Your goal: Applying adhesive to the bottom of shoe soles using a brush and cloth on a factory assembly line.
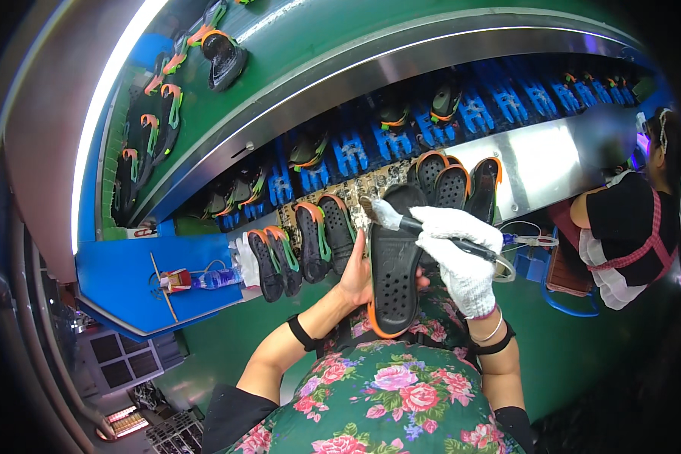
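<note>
Left hand point(356, 281), bare: gripping the black shoe point(396, 265), thumb along its left edge, fingertips curled round the right edge. Right hand point(461, 261), white-gloved: fingers closed, pinching the handle of the brush point(386, 214). Bristles lie over the shoe's upper end, just beyond the left thumb; contact cannot be told.

Risks (judgement): bristle tip reaches the shoe's left edge, so an overlong stroke could mark the bare thumb or the orange-rimmed shoe point(337, 223) just beyond it. Left grip is on the edges only; hard brush pressure at the upper end could tilt the shoe. A pale tube point(509, 268) curves beside the gloved fingers; if joined to the brush (cannot tell), a snag could pull the stroke off line.
</note>
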The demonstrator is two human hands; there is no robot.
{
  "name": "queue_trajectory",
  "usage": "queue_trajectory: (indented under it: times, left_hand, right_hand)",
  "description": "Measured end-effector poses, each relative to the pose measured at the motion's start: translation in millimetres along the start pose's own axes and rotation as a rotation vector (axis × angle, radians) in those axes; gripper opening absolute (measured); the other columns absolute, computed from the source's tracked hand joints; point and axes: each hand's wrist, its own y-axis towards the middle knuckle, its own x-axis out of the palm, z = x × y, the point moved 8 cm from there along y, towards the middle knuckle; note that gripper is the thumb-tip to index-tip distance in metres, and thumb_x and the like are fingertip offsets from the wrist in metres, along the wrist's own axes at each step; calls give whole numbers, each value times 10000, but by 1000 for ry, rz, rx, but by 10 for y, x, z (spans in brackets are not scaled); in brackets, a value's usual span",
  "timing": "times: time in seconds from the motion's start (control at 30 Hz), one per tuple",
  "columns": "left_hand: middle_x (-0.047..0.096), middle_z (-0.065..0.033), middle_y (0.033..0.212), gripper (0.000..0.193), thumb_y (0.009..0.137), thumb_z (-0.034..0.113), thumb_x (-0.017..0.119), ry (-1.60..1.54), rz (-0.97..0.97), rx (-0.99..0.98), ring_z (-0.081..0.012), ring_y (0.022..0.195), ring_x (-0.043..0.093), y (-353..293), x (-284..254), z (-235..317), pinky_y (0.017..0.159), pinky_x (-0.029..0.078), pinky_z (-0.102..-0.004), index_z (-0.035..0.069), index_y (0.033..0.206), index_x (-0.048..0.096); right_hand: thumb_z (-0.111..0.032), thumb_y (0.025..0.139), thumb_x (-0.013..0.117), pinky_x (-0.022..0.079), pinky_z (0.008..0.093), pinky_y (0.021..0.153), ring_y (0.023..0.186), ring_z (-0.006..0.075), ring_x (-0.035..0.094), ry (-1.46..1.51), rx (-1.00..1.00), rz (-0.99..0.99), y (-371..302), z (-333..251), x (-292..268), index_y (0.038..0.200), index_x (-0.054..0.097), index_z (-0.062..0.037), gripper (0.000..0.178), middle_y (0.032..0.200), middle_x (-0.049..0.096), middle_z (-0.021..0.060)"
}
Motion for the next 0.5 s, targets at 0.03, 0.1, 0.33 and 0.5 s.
queue_trajectory:
  times: [0.03, 0.1, 0.33, 0.5]
  left_hand:
    - [570, -301, 1310, 1150, 823, 918, 183, -43, 21, 40, -492, 1228, 558, 17, 20, 74, 1088, 417, -572, -6, 1472, 404]
    - [600, -271, 1274, 1109, 852, 892, 173, 9, 129, 62, -457, 1177, 604, 94, 228, 176, 1050, 464, -556, -10, 1442, 434]
    - [542, -89, 1420, 890, 928, 799, 285, 16, 136, 449, -256, 1249, 572, 141, 516, 538, 1043, 493, -425, 114, 1477, 433]
    - [524, -67, 1445, 876, 937, 790, 272, 84, 307, 557, -255, 1311, 515, 135, 532, 507, 1120, 412, -434, 118, 1473, 446]
  right_hand:
    - [13, 830, 738, 508, 204, 565, 656, 67, 648, -30, -70, -25, 13, -58, 17, 1060, 754, -3, 232, 991, 750, 67]
    - [54, 803, 720, 538, 257, 678, 770, 140, 683, -54, -138, -36, 35, -120, 35, 1007, 739, 23, 207, 1005, 744, 127]
    - [67, 775, 718, 564, 327, 787, 890, 247, 716, -323, -408, -30, 22, -323, 154, 995, 741, 9, 229, 1024, 739, 174]
    - [-19, 784, 718, 568, 364, 789, 903, 294, 709, -644, -838, -88, 95, -652, 316, 1051, 747, -14, 269, 1063, 739, 146]
